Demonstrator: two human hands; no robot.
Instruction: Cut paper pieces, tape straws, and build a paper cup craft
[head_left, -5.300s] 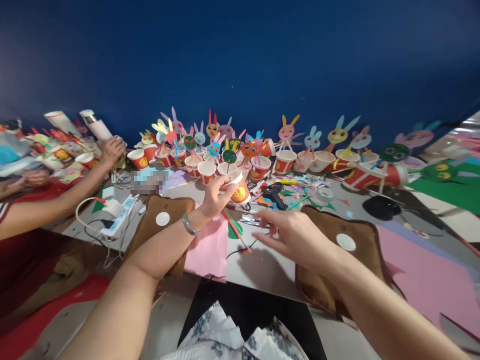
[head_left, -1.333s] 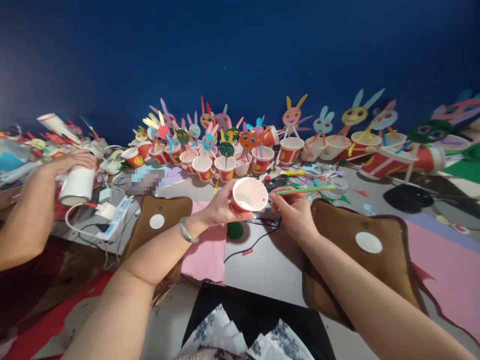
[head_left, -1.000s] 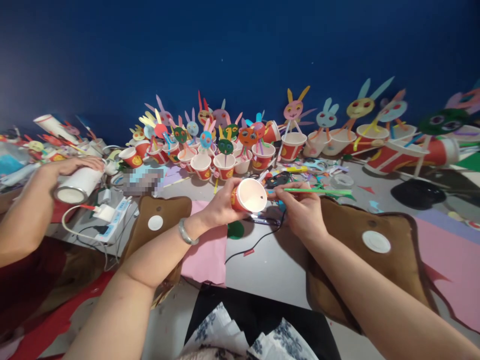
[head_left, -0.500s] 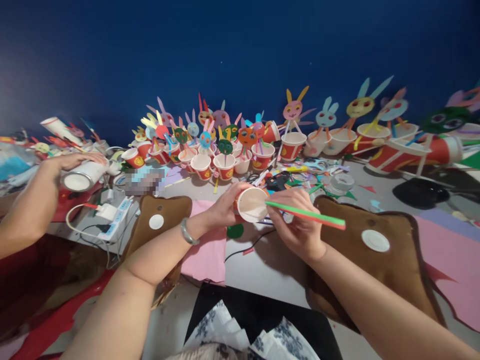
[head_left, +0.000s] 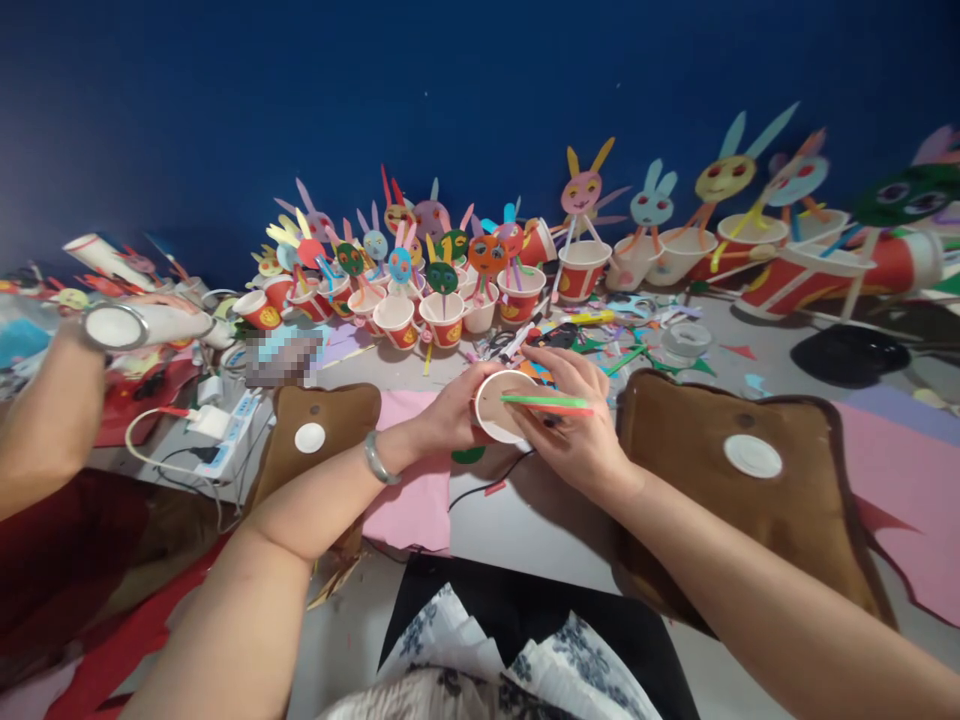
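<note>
My left hand is wrapped round a paper cup, whose pale, round end faces up toward me. Held at the cup's right side, my right hand is closed on a thin green and orange strip. The strip's left end reaches over the cup's rim; I cannot tell whether it touches the inside. Behind my hands stand several red and white paper cups bearing paper rabbit faces on strips.
Brown cushion-like pads lie on either side of my forearms. Paper scraps, a tape roll and a power strip are on the table. At left, another person's arm is by a white cylinder.
My right hand has brought the strip leftward, so its end now lies farther over the cup. The other person's white cylinder has shifted left and up.
</note>
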